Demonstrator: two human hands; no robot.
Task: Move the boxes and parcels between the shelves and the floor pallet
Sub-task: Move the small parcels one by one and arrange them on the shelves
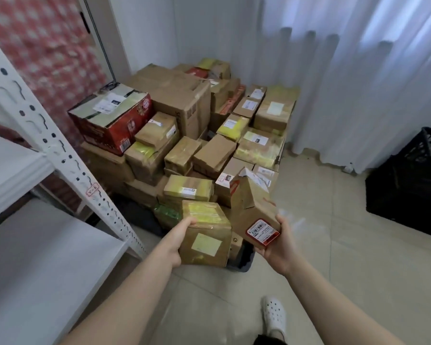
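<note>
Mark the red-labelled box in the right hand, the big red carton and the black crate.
red-labelled box [255,212]: head view, brown face above the label
big red carton [130,123]: head view, red side face
black crate [408,195]: head view, near wall

Head camera looks forward and down (wide-angle) over nearby parcels [184,135].

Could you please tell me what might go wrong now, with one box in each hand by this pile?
1. The right hand grips the red-labelled box only at its lower end, and it tilts; it may slip.
2. The left hand holds the yellow-taped box by one side only, so it could twist free.
3. The pile is stacked unevenly, with boxes leaning; a bump might topple some.
</note>
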